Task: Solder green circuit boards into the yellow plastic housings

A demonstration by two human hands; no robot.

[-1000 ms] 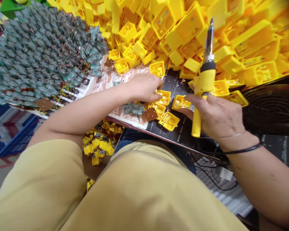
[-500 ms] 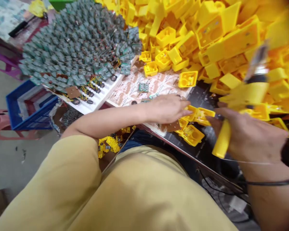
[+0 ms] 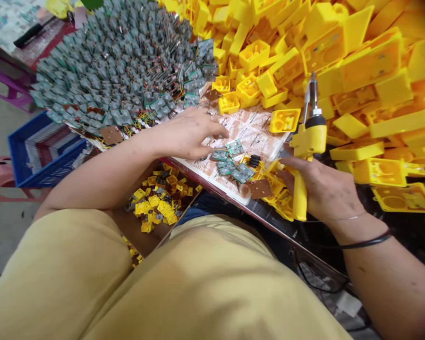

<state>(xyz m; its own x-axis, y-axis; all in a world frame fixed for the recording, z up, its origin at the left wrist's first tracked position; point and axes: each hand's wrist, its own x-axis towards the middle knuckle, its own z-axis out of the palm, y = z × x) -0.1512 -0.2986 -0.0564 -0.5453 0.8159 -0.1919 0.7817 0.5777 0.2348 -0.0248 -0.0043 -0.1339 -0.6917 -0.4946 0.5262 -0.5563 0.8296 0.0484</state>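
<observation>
My left hand [image 3: 189, 134] is spread out over the printed sheet, fingers apart and holding nothing that I can see. Just beyond its fingertips lie several small green circuit boards [image 3: 226, 165] with some black parts [image 3: 254, 161]. In my right hand [image 3: 331, 191] is a yellow soldering gun [image 3: 309, 137], its metal tip pointing up and away from me. Yellow plastic cases [image 3: 284, 203] sit beside that hand, partly hidden by it, so I cannot tell whether the fingers touch them. A brown board [image 3: 260, 189] rests next to these cases.
A large heap of circuit boards [image 3: 120, 66] stands at the left. Yellow cases [image 3: 361, 61] are piled high across the back and right. Below the table edge is a box with small yellow parts [image 3: 159, 203]. A blue crate [image 3: 44, 163] is on the floor.
My left hand has moved left, away from the yellow cases, to the circuit boards on the sheet. The right hand has shifted left with the soldering gun, now beside the cases.
</observation>
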